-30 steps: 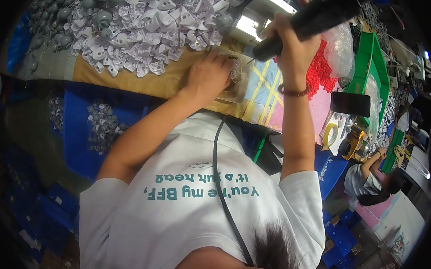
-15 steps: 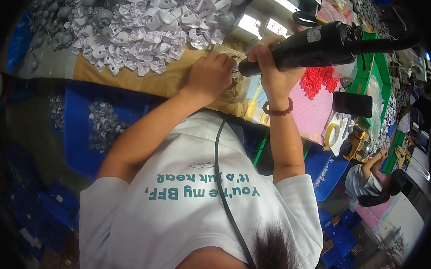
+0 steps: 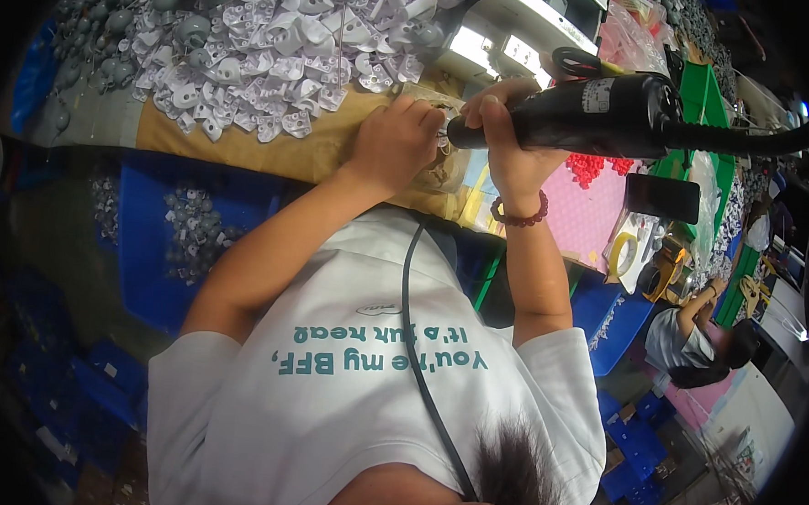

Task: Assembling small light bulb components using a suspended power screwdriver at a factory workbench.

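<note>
In my right hand is a black electric screwdriver, held almost level, with its thick cable running off to the right. Its narrow nose points left at my left hand. The fingers of that hand are curled closed at a small clear fixture on the table edge; what they hold is hidden behind them. Left of this hand lies a big heap of white plastic parts.
Grey round parts fill the far left. Red pieces lie on a pink mat, near a dark phone and a tape roll. A blue bin stands below the table. Another person sits at right.
The screwdriver's rear end has swung down and a little to the right, so it lies more level. My right hand has turned slightly with it, while my left hand stays in place.
</note>
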{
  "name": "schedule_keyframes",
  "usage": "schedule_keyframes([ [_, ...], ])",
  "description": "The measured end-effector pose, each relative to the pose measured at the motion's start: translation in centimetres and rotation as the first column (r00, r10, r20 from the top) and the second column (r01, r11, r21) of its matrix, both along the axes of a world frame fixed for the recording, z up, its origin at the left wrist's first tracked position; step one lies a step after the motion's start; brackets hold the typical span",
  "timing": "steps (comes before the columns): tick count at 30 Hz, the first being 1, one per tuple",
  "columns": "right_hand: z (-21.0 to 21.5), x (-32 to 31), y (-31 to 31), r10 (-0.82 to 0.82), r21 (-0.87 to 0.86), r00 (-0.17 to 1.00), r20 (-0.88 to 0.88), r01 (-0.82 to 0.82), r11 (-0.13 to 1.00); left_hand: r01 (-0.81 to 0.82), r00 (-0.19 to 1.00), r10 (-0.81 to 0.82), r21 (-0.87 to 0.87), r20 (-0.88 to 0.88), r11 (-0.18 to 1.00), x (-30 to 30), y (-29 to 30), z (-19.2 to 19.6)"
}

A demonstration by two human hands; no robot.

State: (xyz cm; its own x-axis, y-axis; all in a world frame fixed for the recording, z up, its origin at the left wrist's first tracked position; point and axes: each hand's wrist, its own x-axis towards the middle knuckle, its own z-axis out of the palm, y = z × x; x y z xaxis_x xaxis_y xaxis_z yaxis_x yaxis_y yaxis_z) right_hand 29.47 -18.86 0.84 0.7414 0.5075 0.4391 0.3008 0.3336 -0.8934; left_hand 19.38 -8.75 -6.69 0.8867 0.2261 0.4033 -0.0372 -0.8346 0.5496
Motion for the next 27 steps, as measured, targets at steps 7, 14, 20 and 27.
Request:
schedule_keyframes([
  [7,-0.9,-0.5,-0.9,0.176,-0.185,0.975,0.137,-0.15,0.971,0.009,1.0,-0.009,0.0,-0.029,1.0,-0.1,0.4,0.2],
  [14,-1.7,-1.0,-1.0,0.154,-0.072,0.982,0.112,-0.147,0.987,0.023,0.997,-0.028,-0.078,-0.076,0.997,0.1,0.5,0.7],
  [20,-1.4,-1.2,-1.0,0.142,-0.16,0.986,0.091,-0.127,0.979,0.012,0.995,-0.019,-0.08,-0.094,0.997,0.1,0.5,0.8],
  [27,2.0,1.1,-1.6,-0.265,-0.164,0.958,-0.11,0.245,0.956,-0.033,0.988,0.016,-0.112,-0.152,0.993,0.0,0.3,1.0],
])
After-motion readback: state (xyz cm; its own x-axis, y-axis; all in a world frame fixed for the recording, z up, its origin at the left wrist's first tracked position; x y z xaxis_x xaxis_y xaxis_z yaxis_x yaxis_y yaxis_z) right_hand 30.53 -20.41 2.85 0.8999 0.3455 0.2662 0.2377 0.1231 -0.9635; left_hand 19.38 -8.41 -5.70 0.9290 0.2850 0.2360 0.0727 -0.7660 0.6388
